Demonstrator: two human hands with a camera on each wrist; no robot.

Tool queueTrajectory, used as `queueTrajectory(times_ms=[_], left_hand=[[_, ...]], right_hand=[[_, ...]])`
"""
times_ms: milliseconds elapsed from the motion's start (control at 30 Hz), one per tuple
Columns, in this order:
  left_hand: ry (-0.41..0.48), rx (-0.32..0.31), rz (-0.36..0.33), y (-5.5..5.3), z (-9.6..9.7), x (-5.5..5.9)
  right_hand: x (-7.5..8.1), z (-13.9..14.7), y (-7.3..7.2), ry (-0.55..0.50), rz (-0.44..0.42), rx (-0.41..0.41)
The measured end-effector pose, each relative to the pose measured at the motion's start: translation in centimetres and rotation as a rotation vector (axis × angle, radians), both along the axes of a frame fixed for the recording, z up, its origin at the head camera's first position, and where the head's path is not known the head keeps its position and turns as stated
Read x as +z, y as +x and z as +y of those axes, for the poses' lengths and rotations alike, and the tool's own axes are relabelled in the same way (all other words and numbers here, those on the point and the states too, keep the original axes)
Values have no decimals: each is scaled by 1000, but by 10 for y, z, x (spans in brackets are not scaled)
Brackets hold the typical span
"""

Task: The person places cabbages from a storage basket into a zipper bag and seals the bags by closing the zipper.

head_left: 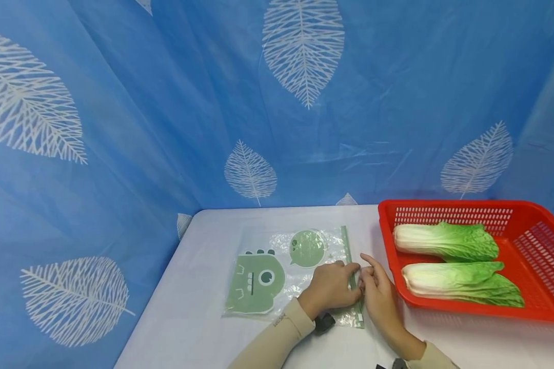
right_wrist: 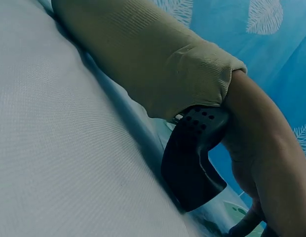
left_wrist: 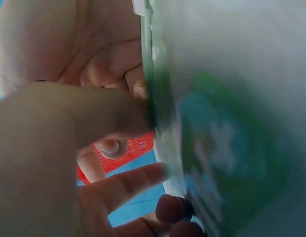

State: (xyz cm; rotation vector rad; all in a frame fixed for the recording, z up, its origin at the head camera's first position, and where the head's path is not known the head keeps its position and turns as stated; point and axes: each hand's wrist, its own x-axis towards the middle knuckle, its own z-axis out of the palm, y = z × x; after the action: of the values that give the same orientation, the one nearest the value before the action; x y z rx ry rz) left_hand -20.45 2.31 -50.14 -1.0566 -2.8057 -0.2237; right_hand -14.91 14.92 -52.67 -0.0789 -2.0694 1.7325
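Observation:
A clear zip bag printed with a green dinosaur lies flat on the white table, its green-edged end to the right. My left hand reaches over the bag and pinches that edge between thumb and fingers. Facing it from the right, my right hand has curled fingertips at the same edge, with the index finger pointing away. In the left wrist view, the left thumb presses near the green strip, partly covering the right hand's fingers. The right wrist view mostly shows the left sleeve, with the fingertips out of sight.
To the right stands a red plastic basket with slotted walls. Two bok-choy-like leafy vegetables, an upper one and a lower one, lie inside it. A blue leaf-patterned curtain hangs behind and to the left of the table.

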Motion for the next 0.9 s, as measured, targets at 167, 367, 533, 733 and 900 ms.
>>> queueTrajectory(times_ms=[167,367,533,733,900], left_hand=[[153,25,-154,-5,-8,8],[263,62,-313,-5,-16,11],[276,25,-366,0,-24,10],[417,-36,-439,-3,-35,23],[461,-55,-464,-6,-38,34]], right_hand=[[3,0,-2,28,9,0],[-1,0,0,157,-51,-64],[-7,-3,7,225,-58,-65],[-8,-3,0,226,50,-60],[-6,1,-3,215,68,-16]])
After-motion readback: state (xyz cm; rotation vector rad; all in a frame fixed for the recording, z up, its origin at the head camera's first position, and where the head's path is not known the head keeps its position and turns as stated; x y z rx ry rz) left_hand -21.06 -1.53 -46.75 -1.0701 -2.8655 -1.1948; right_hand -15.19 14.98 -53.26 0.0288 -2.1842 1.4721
